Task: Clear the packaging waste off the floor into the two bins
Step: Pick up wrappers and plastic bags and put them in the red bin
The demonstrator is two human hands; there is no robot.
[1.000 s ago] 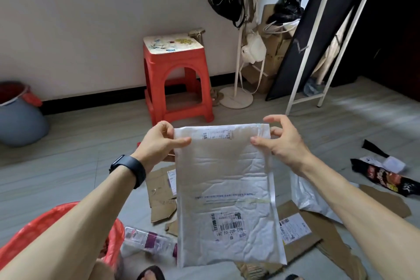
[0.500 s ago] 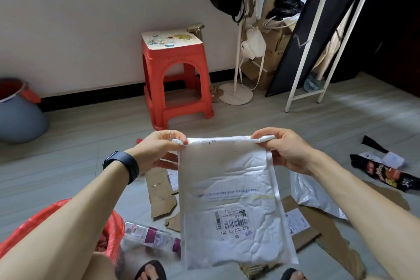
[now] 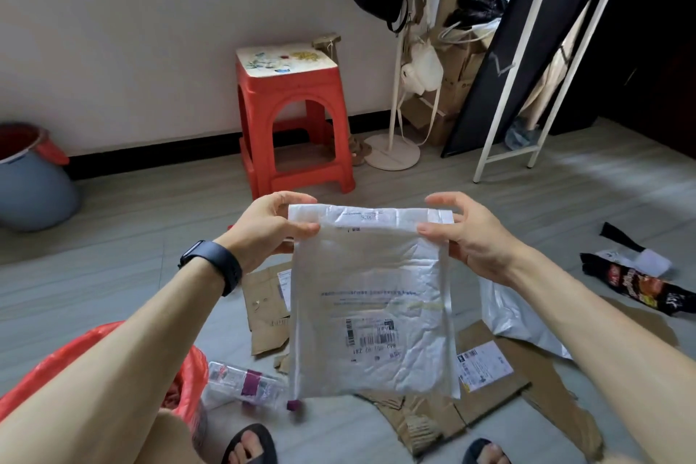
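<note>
White and crinkled, a padded plastic mailer envelope (image 3: 371, 305) hangs upright in the air between both hands, its printed barcode label upside down near the lower edge. The left hand (image 3: 263, 228) pinches the top left corner, thumb in front and fingers (image 3: 297, 200) curled behind, clamped on the folded flap. The right hand (image 3: 469, 234) grips the top right corner the same way, thumb pressed on the front and fingers arched over the top edge. A dark smartwatch (image 3: 214, 264) sits on the left wrist.

Below the fingers, flattened brown cardboard pieces (image 3: 523, 373) lie on the grey tiled floor (image 3: 452, 181), with a crushed clear plastic bottle (image 3: 244, 384) just beside a red plastic bin bag (image 3: 188, 373) under the left forearm. Under the right forearm lies a grey poly mailer bag (image 3: 516, 316); further right, a black snack wrapper (image 3: 636, 282). Beyond the fingers stands a red plastic stool (image 3: 290, 117); far left of them, a grey-blue bucket bin with a red liner (image 3: 34, 177) stands by the wall.
</note>
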